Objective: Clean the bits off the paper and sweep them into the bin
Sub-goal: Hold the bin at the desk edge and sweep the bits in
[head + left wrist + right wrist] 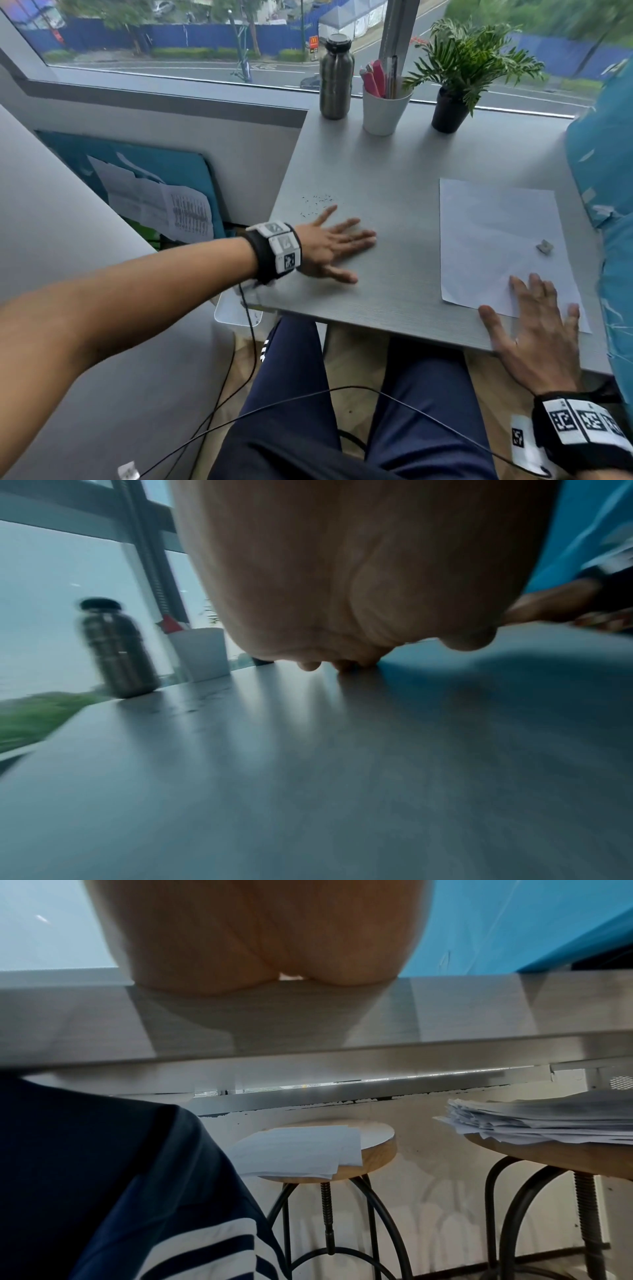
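Note:
A white sheet of paper point(496, 240) lies on the right of the grey table point(394, 164). Small dark bits point(317, 202) are scattered on the table near its left edge, just beyond my left hand point(337, 245). That hand lies flat on the table with fingers spread; its palm point(342, 574) fills the left wrist view. My right hand point(534, 322) rests flat at the table's front edge, its fingers pressing the paper's near corner. A small grey eraser point(544, 246) sits on the paper. A white bin point(236, 310) shows below the table's left front corner.
At the back by the window stand a steel bottle point(335, 77), a white cup of pens point(385, 106) and a potted plant point(452, 102). A blue cloth point(606, 171) lines the right side. Under the table are stools point(329, 1150) with paper stacks.

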Demonstrator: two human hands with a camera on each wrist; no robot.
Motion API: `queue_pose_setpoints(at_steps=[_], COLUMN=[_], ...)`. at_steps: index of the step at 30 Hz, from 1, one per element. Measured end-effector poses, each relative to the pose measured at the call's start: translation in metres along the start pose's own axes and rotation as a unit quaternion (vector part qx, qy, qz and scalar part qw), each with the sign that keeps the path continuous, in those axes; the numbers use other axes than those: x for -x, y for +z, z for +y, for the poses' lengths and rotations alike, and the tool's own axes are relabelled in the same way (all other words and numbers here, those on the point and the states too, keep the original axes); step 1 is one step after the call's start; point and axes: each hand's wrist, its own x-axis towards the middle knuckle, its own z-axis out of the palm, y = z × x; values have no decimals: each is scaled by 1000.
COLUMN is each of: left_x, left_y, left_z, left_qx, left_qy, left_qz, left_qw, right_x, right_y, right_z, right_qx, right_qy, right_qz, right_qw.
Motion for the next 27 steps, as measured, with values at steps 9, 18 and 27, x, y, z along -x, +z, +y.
queue_pose_setpoints(at_steps=[9, 18, 27], left_x=[12, 76, 25], left_y=[-25, 19, 10], left_z=[-18, 38, -66], left_qx=[3, -28, -15], left_qy=[-68, 177, -47], left_qz=[27, 3, -10], left_qw=[997, 984, 999], right_x=[-1, 0, 1], right_y=[-1, -3, -3], right_z=[-1, -3, -6], right_qx=[-4, -6, -13], right_qy=[4, 4, 25], right_qz=[0, 0, -11], right_qw=[1000, 1000, 1000])
